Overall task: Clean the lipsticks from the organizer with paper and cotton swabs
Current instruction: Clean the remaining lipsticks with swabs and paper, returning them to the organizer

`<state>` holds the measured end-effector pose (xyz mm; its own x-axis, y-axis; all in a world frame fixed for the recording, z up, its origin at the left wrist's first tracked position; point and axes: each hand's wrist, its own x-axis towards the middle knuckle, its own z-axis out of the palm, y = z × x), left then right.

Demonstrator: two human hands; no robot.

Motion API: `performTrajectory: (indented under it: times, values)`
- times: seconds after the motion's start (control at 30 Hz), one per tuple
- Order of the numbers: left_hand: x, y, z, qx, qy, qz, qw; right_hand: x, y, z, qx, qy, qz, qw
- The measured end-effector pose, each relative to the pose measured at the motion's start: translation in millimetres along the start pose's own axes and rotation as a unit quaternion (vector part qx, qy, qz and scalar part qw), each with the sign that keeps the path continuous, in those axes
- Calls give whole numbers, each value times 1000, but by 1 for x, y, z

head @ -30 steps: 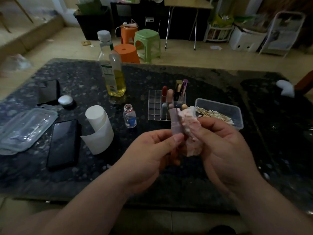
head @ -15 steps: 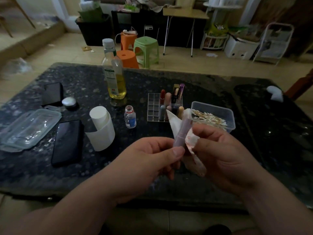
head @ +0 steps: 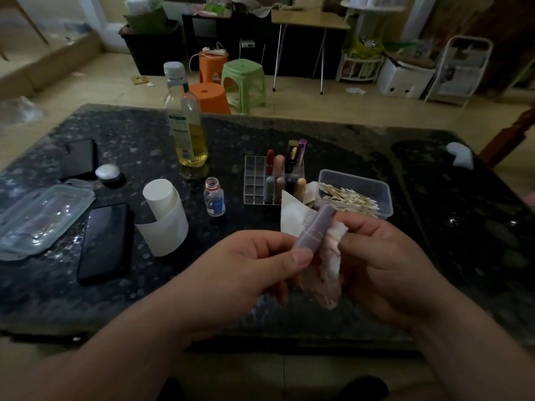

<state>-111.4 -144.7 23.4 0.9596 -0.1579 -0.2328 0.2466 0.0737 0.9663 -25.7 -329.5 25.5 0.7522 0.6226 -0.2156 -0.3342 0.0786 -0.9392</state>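
**Inspector:** Step in hand?

**Assistant:** Wiping of one lipstick with paper. Judged mid-task, with several other tubes standing in the organizer, far of the hands, about centre of the table.

**Inspector:** Left hand?

**Assistant:** Left hand curled, thumb and fingers pinching the lower end of the tube. Holds it tilted, top leaning far and right.

**Inspector:** Right hand?

**Assistant:** Right hand closed round the crumpled paper, pressing it against the right side of the tube.

**Inspector:** Location of the tube?

**Assistant:** In the air over the near part of the table, between both hands. Near side of the organizer and of the tub of cotton swabs.

**Inspector:** Condition?

**Assistant:** Pale lilac, matt, apparently capped, with a seam ring about midway. No smear discernible on the visible face; far side hidden. Paper white, heavily creased, blotched pink and red. Clean white corner upright behind the tube.

**Inspector:** Next move?

**Assistant:** Probably calls for a turn of the tube within the left pinch, to bring the hidden side to the paper. Light grip advised, to leave the cap seated. Then return to a free compartment, several open at the left of the organizer. Swabs lying in the tub, right of the organizer; likely suited to the seam.
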Motion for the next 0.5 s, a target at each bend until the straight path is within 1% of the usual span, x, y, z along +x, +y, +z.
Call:
performTrajectory:
  times: [0.13, 0.23, 0.37, 0.5]
  values:
    - [2, -3, -2, 5, 10, -14, 1000, -4, -1, -3, 22, -71, -2, 997]
    - [0, -2, 0, -6, -10, -14, 1000, -3, 0, -1, 5, -67, -13, 998]
    - [-2, 1, 2, -97, -48, -40, 993, -5, -3, 5, 7, -68, -12, 998]
    - [-4, 5, 6, -159, -83, -68, 981, -9, -5, 4, 1, -77, -18, 997]
